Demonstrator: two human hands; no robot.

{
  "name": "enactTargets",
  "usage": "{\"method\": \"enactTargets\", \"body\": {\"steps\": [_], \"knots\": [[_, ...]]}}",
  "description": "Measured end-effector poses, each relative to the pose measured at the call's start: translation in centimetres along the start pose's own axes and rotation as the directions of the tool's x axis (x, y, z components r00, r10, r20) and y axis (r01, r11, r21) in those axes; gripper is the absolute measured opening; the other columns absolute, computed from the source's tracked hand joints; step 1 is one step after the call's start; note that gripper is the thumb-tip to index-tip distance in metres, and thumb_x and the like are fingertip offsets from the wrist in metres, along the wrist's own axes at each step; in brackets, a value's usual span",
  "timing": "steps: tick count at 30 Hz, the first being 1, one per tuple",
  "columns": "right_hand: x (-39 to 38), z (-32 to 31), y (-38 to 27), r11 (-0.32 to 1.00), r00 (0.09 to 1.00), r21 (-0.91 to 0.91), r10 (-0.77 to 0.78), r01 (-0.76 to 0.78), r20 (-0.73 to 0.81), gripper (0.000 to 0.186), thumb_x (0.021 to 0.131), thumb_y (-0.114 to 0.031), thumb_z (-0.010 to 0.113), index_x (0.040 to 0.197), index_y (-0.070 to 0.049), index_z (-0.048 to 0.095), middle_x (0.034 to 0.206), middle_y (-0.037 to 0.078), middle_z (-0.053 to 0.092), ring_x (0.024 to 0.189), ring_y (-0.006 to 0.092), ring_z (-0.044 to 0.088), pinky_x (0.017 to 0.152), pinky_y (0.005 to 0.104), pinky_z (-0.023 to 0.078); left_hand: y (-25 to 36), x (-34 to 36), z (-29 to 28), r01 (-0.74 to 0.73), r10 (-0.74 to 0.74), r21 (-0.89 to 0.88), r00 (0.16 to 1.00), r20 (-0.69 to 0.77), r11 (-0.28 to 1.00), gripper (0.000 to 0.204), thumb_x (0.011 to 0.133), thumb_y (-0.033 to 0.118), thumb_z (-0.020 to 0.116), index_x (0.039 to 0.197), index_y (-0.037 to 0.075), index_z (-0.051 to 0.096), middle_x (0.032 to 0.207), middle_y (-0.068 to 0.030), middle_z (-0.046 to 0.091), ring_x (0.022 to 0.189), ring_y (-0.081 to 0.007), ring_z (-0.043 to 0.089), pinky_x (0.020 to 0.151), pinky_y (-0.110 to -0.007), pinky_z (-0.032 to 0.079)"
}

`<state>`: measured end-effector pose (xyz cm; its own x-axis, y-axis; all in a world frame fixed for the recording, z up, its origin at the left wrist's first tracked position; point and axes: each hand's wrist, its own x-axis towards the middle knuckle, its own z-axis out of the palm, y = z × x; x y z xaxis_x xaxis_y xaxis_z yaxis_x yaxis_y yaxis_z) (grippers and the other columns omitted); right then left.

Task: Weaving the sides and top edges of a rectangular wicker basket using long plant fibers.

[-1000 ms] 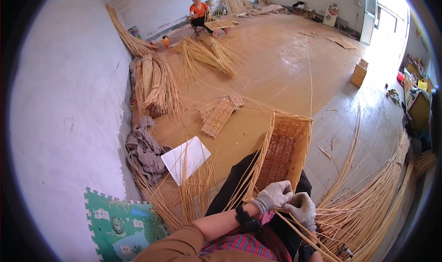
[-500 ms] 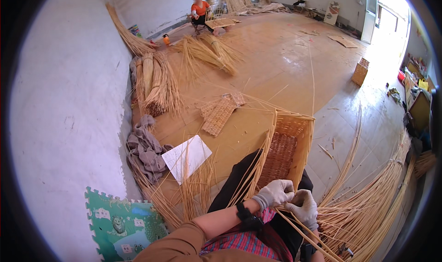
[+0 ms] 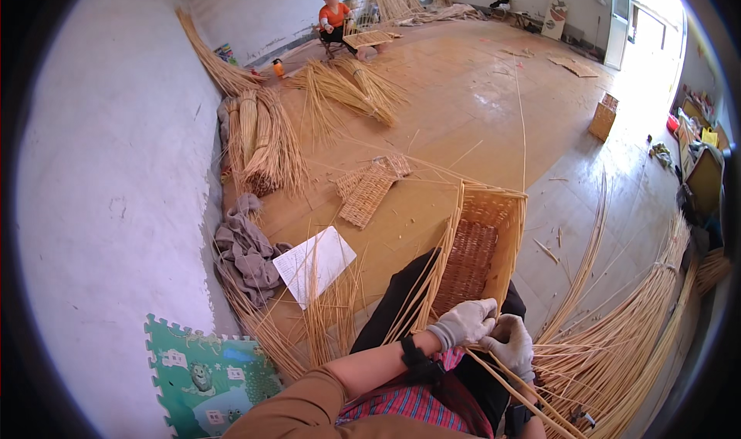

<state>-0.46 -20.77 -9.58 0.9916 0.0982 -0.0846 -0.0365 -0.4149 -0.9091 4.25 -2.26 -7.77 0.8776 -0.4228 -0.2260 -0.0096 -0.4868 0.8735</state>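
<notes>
A rectangular wicker basket [image 3: 468, 260] rests across my lap, its opening toward me and its weave darker brown inside. My left hand [image 3: 468, 322], in a pale work glove, is closed at the basket's near rim, pinching wicker strands [image 3: 505, 381]. Right beside it, my gloved right hand [image 3: 511, 345] has its fingers curled round strands at the same near corner. The fingertips of both hands nearly meet, and they hide the exact spot of the weave. Long loose strands run from under my hands toward my lower right.
Bundles of long wicker rods [image 3: 617, 323] lie at my right; more bundles [image 3: 266, 142] stand by the left wall. Woven pieces [image 3: 370, 196], a paper sheet [image 3: 315, 265], a grey cloth [image 3: 248, 250] and a green foam mat [image 3: 204, 377] lie nearby. A person [image 3: 335, 21] sits far off.
Both hands have shifted very slightly at the near rim, still gripping the strands. The basket stays in place on my lap.
</notes>
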Motion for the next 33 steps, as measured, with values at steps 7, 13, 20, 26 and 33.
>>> {"method": "enactTargets", "body": {"steps": [7,13,20,26,33], "knots": [[-0.1,0.2,-0.2,0.997,0.997,-0.050,-0.056,0.053,-0.049,0.050,0.077,-0.019,0.092,0.112,-0.004,0.061,0.084,0.008,0.073,0.074,0.0137,0.070,0.071,0.0306,0.057,2.4,-0.6,0.0,0.068,-0.068,0.005,0.995,-0.069,0.998,0.017,0.099,0.017,0.066,0.104,0.001,0.061,0.093,-0.0226,0.069,0.087,-0.0390,0.069,0.078,-0.044,0.053],[-1.4,0.6,-0.2,0.997,0.994,-0.063,-0.042,0.036,-0.101,0.049,0.078,-0.023,0.090,0.115,-0.006,0.062,0.080,0.007,0.072,0.069,0.0156,0.070,0.068,0.0325,0.057,-0.7,-0.5,1.8,-0.074,0.046,-0.159,0.984,-0.170,0.984,0.017,0.098,0.017,0.070,0.104,0.002,0.064,0.093,-0.0145,0.071,0.083,-0.0236,0.068,0.078,-0.038,0.054],[0.4,1.0,-0.6,0.997,0.994,-0.074,-0.037,0.029,-0.101,0.058,0.087,-0.027,0.081,0.138,-0.014,0.057,0.104,0.015,0.074,0.097,0.0273,0.075,0.083,0.0388,0.059,-0.7,-0.3,0.9,-0.176,0.156,-0.041,0.941,-0.299,0.984,0.018,0.088,0.015,0.075,0.101,0.005,0.067,0.093,-0.0150,0.068,0.087,-0.0291,0.069,0.081,-0.039,0.056],[0.4,1.2,0.5,0.999,0.999,-0.050,0.017,-0.019,-0.041,0.065,0.083,-0.025,0.086,0.138,-0.012,0.053,0.083,0.008,0.071,0.076,0.0223,0.072,0.072,0.0370,0.058,-1.0,-0.6,1.0,0.011,-0.047,-0.242,0.988,-0.146,0.970,0.017,0.094,0.006,0.070,0.110,0.000,0.067,0.097,-0.0056,0.072,0.085,-0.0109,0.068,0.078,-0.028,0.057],[-1.0,0.6,0.1,0.996,0.994,-0.074,0.050,-0.057,-0.094,0.085,0.081,-0.029,0.088,0.151,-0.011,0.045,0.081,0.007,0.070,0.073,0.0207,0.071,0.071,0.0357,0.057,-1.8,-0.4,1.1,-0.049,0.036,-0.145,0.995,-0.089,0.988,0.014,0.094,0.009,0.070,0.106,0.001,0.070,0.092,-0.0082,0.073,0.083,-0.0146,0.068,0.078,-0.031,0.056]]}}
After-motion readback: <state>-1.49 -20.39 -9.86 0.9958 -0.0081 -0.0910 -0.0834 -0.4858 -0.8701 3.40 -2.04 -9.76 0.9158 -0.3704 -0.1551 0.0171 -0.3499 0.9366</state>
